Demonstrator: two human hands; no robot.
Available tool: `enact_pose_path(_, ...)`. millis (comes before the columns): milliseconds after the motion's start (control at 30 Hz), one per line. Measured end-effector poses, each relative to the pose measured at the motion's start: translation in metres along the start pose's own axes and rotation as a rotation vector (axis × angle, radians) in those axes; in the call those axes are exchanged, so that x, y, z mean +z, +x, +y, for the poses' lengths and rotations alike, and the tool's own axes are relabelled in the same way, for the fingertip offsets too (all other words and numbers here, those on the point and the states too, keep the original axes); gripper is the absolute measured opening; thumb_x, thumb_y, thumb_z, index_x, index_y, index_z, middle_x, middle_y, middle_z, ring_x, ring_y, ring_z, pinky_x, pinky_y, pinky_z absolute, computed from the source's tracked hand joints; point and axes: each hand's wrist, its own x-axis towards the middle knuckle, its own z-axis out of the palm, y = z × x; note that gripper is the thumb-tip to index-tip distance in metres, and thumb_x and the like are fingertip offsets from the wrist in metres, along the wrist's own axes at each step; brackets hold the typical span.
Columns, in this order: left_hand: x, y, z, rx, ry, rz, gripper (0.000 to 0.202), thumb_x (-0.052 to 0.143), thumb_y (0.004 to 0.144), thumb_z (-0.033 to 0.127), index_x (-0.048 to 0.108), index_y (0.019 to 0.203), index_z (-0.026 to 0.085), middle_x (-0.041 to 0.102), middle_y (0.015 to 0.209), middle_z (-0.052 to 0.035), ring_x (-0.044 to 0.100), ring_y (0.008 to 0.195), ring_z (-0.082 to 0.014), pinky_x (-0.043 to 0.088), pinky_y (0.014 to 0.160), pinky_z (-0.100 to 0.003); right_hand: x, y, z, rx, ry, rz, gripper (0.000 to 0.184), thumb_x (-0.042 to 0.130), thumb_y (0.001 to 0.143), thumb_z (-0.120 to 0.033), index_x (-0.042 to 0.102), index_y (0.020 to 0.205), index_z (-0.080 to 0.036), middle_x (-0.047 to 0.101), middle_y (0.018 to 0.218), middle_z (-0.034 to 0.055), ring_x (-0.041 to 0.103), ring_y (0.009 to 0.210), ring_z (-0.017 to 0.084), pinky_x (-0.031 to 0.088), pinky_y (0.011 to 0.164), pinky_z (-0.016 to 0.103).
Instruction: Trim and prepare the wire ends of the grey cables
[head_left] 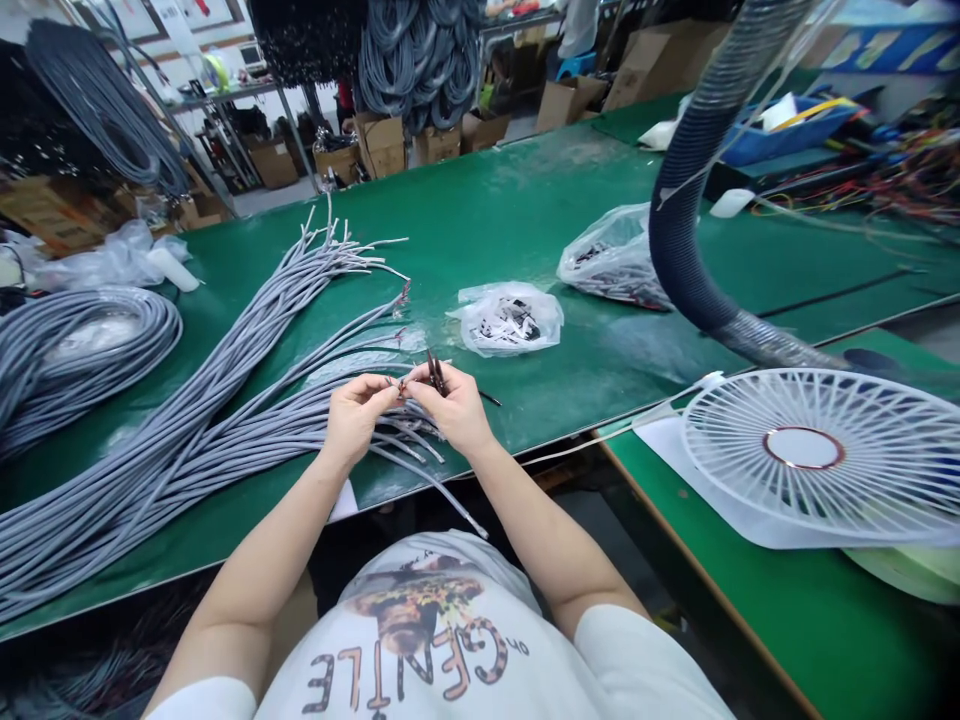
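Note:
My left hand (352, 412) is closed, its thumb and forefinger pinching the thin wire ends (401, 387) of a cable. Close against it, my right hand (459, 408) has its fingertips at the same wires. A dark, slim two-pronged tool (435, 372) is tucked in that right hand, prongs pointing up; its exact kind is unclear. Under and beside both hands lie the stripped ends of a bundle of grey cables (247, 430), which runs off to the left across the green table (480, 220). Which cable the pinched wires belong to is partly hidden by my fingers.
Beyond my hands lies an open plastic bag of small black and white parts (514, 320). Another filled bag (619, 262) sits farther right, by a flexible duct hose (679, 220). A white fan (810, 450) is at the right, coiled cable (82, 350) at the left.

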Motion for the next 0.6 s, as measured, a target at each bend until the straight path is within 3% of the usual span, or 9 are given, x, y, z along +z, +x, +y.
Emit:
enact_pose_path(133, 0.006, 0.002, -0.002, -0.008, -0.086, 0.000, 0.024, 0.078, 0.065, 0.032, 0.062, 0.069, 0.015, 0.066, 0.075, 0.0003, 0.064, 0.070, -0.0109, 0.057, 0.072, -0.027, -0.005, -0.002, -0.005, -0.043, -0.078, -0.011, 0.015, 0.061, 0.077, -0.032, 0.061, 0.077, -0.017, 0.061, 0.069, -0.0011, 0.051, 0.060, 0.009, 0.042, 0.059, 0.022)
enact_pose_path(300, 0.010, 0.008, 0.001, 0.090, 0.059, -0.010, 0.023, 0.077, 0.064, 0.031, 0.064, 0.073, 0.014, 0.066, 0.072, 0.0001, 0.063, 0.067, -0.0112, 0.054, 0.068, -0.024, -0.007, -0.002, -0.013, -0.092, -0.222, -0.011, 0.019, 0.066, 0.075, -0.032, 0.060, 0.083, -0.017, 0.060, 0.074, -0.0024, 0.042, 0.053, 0.006, 0.036, 0.052, 0.020)
enact_pose_path(433, 0.014, 0.009, -0.003, 0.165, 0.133, -0.015, 0.022, 0.074, 0.067, 0.032, 0.066, 0.076, 0.014, 0.068, 0.074, -0.0011, 0.063, 0.067, -0.0121, 0.053, 0.068, -0.024, -0.007, -0.003, -0.013, -0.114, -0.311, 0.060, 0.013, 0.062, 0.077, -0.029, 0.058, 0.078, -0.017, 0.057, 0.069, -0.0029, 0.045, 0.056, 0.007, 0.038, 0.055, 0.020)
enact_pose_path(600, 0.017, 0.007, -0.009, 0.182, 0.109, -0.011, 0.019, 0.073, 0.069, 0.030, 0.067, 0.077, 0.014, 0.068, 0.074, -0.0013, 0.065, 0.067, -0.0121, 0.055, 0.069, -0.025, -0.008, -0.004, -0.008, -0.102, -0.238, 0.077, 0.013, 0.056, 0.079, -0.027, 0.062, 0.081, -0.016, 0.061, 0.069, -0.0019, 0.052, 0.056, 0.008, 0.043, 0.057, 0.021)
